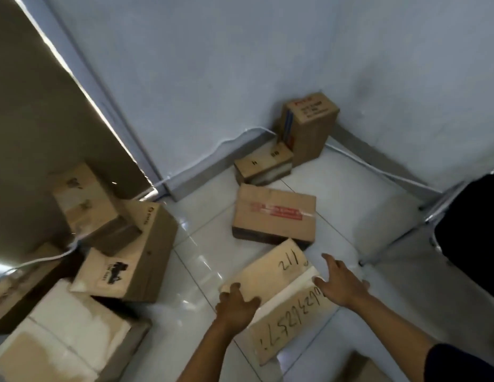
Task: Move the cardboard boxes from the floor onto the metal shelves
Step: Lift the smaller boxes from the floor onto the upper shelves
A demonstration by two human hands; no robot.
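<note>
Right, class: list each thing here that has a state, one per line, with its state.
Handwritten box: flat on the floor, both hands on it.
Left hand: grips the box's left edge.
Right hand: fingers spread, resting on its right side.
Red-taped box: flat, taped shut.
Corner box: standing upright.
Leaning box: tilted on the pile.

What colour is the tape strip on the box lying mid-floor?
Red with white print, on the mid-floor box; head view.

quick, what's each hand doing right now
Left hand: fingers curled over the left edge of the handwritten box, gripping it.
Right hand: open, fingers spread, resting on the box's right side.
</note>
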